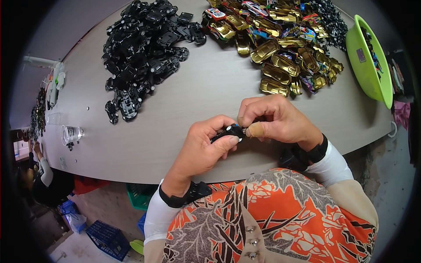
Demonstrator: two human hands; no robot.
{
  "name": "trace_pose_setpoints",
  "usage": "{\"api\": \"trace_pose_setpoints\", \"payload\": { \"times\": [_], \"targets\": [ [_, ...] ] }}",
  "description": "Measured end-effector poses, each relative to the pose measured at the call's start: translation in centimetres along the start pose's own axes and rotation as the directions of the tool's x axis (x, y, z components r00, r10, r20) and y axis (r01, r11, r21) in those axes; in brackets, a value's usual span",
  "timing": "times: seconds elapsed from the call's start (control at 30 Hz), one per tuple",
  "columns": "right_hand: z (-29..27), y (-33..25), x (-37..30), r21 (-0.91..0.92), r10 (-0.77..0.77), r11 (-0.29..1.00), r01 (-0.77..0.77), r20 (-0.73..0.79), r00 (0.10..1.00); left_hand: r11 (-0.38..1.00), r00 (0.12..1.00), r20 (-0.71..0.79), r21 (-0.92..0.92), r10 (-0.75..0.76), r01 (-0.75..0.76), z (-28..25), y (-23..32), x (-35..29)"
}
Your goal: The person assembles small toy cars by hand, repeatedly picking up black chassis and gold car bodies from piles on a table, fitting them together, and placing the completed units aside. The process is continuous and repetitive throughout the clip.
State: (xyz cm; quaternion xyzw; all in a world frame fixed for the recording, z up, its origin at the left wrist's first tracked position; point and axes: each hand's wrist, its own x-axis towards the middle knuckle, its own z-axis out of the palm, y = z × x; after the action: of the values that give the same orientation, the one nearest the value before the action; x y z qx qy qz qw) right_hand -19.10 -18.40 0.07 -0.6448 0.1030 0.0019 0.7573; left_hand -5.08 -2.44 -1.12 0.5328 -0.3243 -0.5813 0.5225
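My left hand (204,142) is closed round a small black toy car chassis (233,130) with pale-hubbed wheels, held just above the table near its front edge. The thumb and fingers of my right hand (280,120) pinch at the chassis's right end. What lies between those fingertips is too small to make out. A tan bandage or finger cover wraps the right thumb. Beyond my left hand spreads a heap of black toy car chassis (140,52). Past my right hand lies a pile of gold and multicoloured toy car bodies (280,63).
A lime-green basin (364,65) with parts inside stands at the table's right edge. Small dark parts (331,22) are heaped at the far right. A clear plastic cup (71,135) sits on the left. Another person's arm (45,171) shows at far left. Crates (107,240) stand below.
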Motion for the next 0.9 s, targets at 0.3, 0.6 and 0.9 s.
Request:
{"api": "trace_pose_setpoints", "payload": {
  "times": [0.3, 0.6, 0.9],
  "targets": [
    [0.4, -0.1, 0.2, 0.102, -0.030, 0.994, 0.033, -0.025, 0.999, 0.995, 0.998, 0.048, -0.091, -0.035, 0.040, -0.5, 0.5, 0.0],
    [0.9, -0.4, 0.0, -0.032, 0.062, 0.997, -0.064, -0.053, 0.997, 0.999, 0.999, 0.011, 0.001, -0.047, 0.047, -0.1, 0.0, 0.0],
    [2.1, 1.6, 0.4, -0.458, -0.167, 0.886, 0.074, -0.165, 0.972, 0.979, 0.994, -0.047, 0.178, -0.095, 0.102, 0.1, -0.6, 0.1]
  ]
}}
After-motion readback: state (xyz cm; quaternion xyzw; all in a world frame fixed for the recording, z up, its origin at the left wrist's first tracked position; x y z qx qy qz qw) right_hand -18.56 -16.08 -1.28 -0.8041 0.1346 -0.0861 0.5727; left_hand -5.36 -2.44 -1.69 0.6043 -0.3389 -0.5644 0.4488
